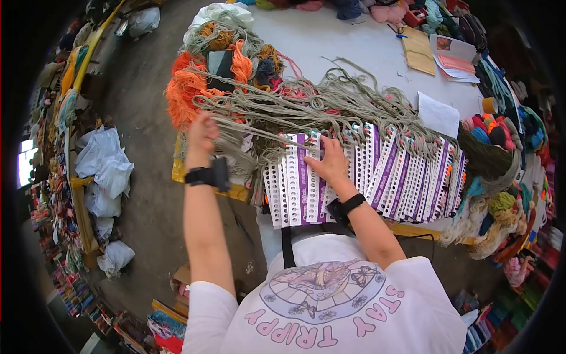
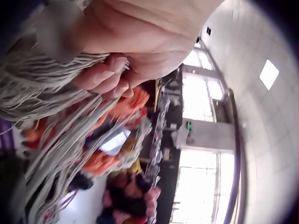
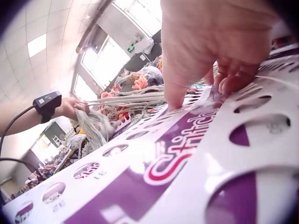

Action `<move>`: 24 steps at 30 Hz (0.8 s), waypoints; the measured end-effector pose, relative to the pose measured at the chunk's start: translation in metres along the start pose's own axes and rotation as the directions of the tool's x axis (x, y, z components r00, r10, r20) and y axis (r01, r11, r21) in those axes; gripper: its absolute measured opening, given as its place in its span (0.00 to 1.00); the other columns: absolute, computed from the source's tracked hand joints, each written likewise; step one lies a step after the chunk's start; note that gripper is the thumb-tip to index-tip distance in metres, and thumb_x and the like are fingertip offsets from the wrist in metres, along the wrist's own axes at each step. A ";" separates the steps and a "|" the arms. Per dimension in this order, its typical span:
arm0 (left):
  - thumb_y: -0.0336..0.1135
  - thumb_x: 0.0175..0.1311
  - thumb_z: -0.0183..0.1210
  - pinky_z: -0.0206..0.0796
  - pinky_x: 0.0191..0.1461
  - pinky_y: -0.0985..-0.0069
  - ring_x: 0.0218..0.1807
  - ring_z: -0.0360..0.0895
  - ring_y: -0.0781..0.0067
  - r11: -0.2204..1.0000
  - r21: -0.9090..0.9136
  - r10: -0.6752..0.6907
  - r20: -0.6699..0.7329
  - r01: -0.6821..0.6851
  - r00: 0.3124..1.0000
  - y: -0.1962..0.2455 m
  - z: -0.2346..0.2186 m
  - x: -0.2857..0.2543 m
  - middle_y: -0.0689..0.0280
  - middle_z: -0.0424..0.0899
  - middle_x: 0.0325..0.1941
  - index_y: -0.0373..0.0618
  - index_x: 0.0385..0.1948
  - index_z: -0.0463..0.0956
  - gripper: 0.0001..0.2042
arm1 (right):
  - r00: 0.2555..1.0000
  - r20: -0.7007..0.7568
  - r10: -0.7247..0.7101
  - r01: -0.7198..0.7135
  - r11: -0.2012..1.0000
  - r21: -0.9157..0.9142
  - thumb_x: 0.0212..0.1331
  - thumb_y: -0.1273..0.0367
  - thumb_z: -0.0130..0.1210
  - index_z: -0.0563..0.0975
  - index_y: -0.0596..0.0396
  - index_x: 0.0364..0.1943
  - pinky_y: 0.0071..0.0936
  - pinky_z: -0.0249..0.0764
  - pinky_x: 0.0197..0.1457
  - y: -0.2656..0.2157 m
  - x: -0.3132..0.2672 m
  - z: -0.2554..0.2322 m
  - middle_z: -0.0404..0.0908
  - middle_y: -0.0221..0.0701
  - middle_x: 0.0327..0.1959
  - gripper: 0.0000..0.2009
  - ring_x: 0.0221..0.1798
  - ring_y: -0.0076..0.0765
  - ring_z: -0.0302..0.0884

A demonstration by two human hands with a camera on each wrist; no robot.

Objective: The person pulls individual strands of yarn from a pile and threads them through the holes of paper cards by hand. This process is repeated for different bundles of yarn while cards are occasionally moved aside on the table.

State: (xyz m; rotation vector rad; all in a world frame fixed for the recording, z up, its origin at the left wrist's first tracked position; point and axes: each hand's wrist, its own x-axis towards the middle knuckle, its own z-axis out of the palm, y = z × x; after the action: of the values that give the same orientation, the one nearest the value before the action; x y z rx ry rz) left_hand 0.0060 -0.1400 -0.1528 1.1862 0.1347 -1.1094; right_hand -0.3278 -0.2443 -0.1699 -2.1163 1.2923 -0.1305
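In the head view, the left hand [image 1: 203,131] grips a bundle of grey-green yarn [image 1: 247,128] pulled out to the left, its fingers curled round the strands [image 2: 60,70] in the left wrist view. The right hand [image 1: 331,162] rests on white and purple punched cards [image 1: 302,194]. In the right wrist view its thumb touches a card's surface [image 3: 126,179] and its other fingers bend down at the card's holes; whether they pinch a strand there is unclear. Yarn runs from the heap to the tops of the cards.
Orange yarn [image 1: 184,88] and a dark phone [image 1: 220,69] lie at the table's left end. Further back are a wooden board [image 1: 418,51] and papers [image 1: 438,115]. More cards fan out to the right, near dark green yarn [image 1: 486,154]. White bags [image 1: 106,165] stand beyond the left aisle.
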 end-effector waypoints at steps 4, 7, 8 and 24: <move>0.36 0.54 0.50 0.51 0.14 0.83 0.10 0.57 0.82 0.900 0.251 0.430 -0.384 -0.356 0.817 0.061 -0.042 -0.020 0.74 0.65 0.11 0.46 0.24 0.73 0.06 | 0.998 -0.046 0.034 -0.036 0.998 -0.051 0.34 0.56 0.62 0.66 0.51 0.48 0.39 0.67 0.43 -0.007 0.000 0.000 0.64 0.34 0.43 0.32 0.46 0.42 0.67; 0.40 0.56 0.51 0.51 0.15 0.86 0.12 0.59 0.86 0.680 0.690 0.532 -0.233 -0.247 0.814 0.044 -0.036 -0.049 0.70 0.75 0.25 0.43 0.32 0.75 0.11 | 0.968 -0.125 -0.215 0.209 0.976 -0.061 0.37 0.66 0.57 0.71 0.51 0.38 0.34 0.69 0.39 -0.018 0.004 0.001 0.68 0.31 0.37 0.18 0.41 0.38 0.68; 0.40 0.55 0.52 0.50 0.14 0.87 0.12 0.58 0.87 0.753 0.607 0.464 -0.218 -0.253 0.858 0.017 -0.014 -0.055 0.72 0.73 0.21 0.44 0.30 0.76 0.10 | 0.924 -0.138 -0.356 0.351 0.934 -0.059 0.38 0.69 0.55 0.72 0.51 0.35 0.32 0.69 0.37 -0.020 0.007 0.007 0.69 0.30 0.34 0.15 0.40 0.37 0.68; 0.31 0.49 0.58 0.62 0.24 0.80 0.19 0.70 0.79 0.679 0.728 0.251 -0.105 -0.098 0.962 -0.190 0.067 -0.058 0.67 0.78 0.21 0.36 0.26 0.77 0.07 | 0.950 0.044 -0.311 0.313 0.948 -0.056 0.49 0.64 0.49 0.76 0.48 0.35 0.33 0.67 0.44 -0.028 0.044 0.003 0.73 0.32 0.33 0.10 0.42 0.38 0.68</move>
State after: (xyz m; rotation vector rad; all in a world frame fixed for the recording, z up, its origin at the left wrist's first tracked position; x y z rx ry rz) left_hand -0.1943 -0.1472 -0.2153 1.9785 -0.2985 -0.8780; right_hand -0.2827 -0.2711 -0.1670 -2.3545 0.9437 -0.1879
